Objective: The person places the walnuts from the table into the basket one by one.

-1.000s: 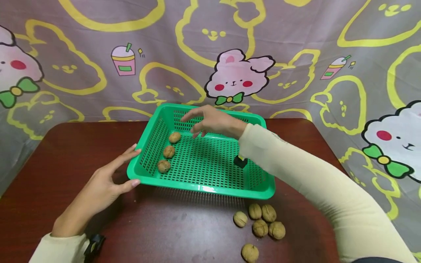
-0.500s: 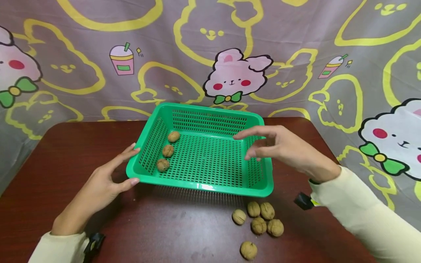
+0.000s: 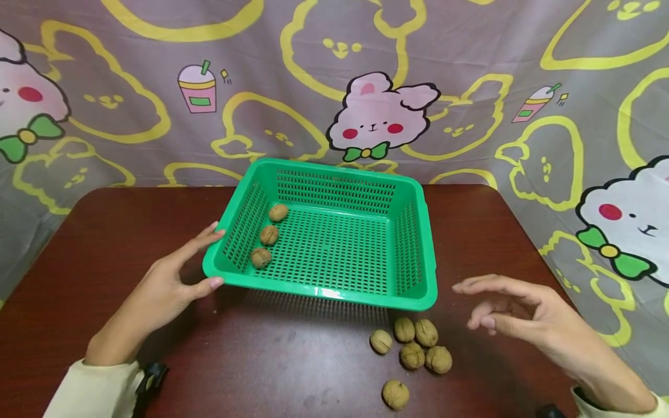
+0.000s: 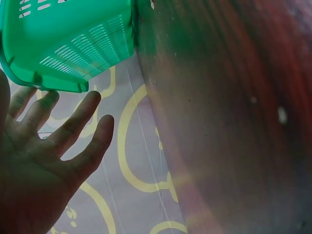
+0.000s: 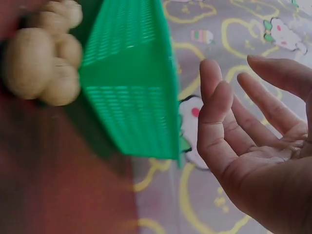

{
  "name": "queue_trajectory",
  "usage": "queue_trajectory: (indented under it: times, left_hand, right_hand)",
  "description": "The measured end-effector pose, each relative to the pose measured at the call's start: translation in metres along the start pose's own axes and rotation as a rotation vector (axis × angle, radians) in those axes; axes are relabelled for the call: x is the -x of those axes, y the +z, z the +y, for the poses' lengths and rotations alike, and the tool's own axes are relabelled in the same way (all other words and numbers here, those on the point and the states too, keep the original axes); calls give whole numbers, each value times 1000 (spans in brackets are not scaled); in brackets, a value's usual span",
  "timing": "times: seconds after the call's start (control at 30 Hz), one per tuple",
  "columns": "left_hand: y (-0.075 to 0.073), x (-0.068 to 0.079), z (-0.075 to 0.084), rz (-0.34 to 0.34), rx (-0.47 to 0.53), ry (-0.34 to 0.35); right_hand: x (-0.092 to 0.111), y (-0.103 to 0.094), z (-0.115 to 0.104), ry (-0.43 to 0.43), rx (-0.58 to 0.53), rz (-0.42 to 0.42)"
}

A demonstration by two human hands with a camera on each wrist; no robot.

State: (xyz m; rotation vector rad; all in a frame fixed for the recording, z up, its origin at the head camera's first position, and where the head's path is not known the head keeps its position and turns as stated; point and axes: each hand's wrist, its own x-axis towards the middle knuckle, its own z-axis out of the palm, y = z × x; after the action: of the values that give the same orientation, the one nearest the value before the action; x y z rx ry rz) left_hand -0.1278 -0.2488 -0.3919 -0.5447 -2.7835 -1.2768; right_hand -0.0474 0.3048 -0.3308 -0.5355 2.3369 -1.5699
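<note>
A green plastic basket [image 3: 334,296] with slotted walls sits on the table. Inside, three walnuts [image 3: 269,235] lie in a row along its left wall. My left hand [image 3: 157,293] is at the basket's left end, fingertips and thumb touching the rim near the front left corner; the left wrist view shows its fingers [image 4: 73,126] spread and nearly straight under the rim. To the right of the basket, my right hand [image 3: 522,313] hovers with loosely bent fingers and holds nothing. Several more walnuts [image 3: 413,356] lie on the table in front of the basket's right corner, left of that hand.
The dark red-brown table [image 3: 292,360] has rounded back corners. Behind it hangs a grey cloth [image 3: 292,69] with cartoon rabbits and yellow outlines, close to the basket's back edge. A single walnut [image 3: 395,395] lies nearer the front, apart from the cluster.
My right hand has moved from above the basket back to the right and toward me, and is now beside the walnuts on the table. The left hand and the walnuts stay put.
</note>
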Motion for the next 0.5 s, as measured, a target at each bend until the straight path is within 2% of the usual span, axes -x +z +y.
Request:
queue_trajectory:
  times: [0.17, 0.37, 0.5]
  left_hand:
    - [-1, -1, 0, 0, 2, -1]
    - [0, 0, 0, -1, 8, -7]
    - [0, 0, 0, -4, 4, -13]
  right_hand:
    - [8, 7, 28, -2, -82, -59]
    - [-3, 16, 52, 92, -148, -109]
    - [-12, 20, 62, 112, -163, -165]
